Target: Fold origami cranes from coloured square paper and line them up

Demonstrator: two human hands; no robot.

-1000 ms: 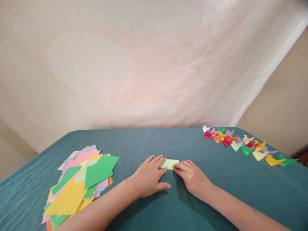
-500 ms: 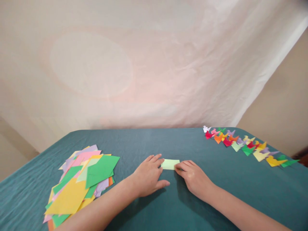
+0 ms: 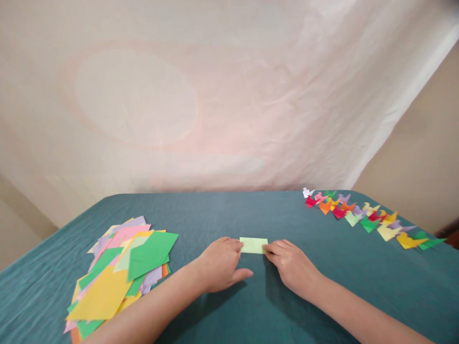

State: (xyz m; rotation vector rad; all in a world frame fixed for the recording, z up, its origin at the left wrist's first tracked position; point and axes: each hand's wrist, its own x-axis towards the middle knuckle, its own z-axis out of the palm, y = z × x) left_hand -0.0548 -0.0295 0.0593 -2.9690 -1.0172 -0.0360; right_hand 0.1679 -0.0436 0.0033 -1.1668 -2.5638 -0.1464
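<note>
A pale green folded paper (image 3: 254,245) lies flat on the table as a small rectangle, its long side running left to right. At its left end, the fingertips of my left hand (image 3: 223,265) touch the edge. The thumb of that hand stretches out apart, below the paper, so the hand is open. My right hand (image 3: 290,265) is closed at the opposite end, with thumb and forefinger pinching the right edge.
On the left spreads a loose pile of coloured paper sheets (image 3: 103,291). Several folded paper birds (image 3: 369,223) stand in rows along the right side. A dark green cloth covers the table (image 3: 222,210); a pale hanging sheet (image 3: 229,105) rises behind it.
My left fingers have drawn together and down to the paper's left edge, from a more spread pose. My right fingers have shifted slightly right, uncovering more of the paper.
</note>
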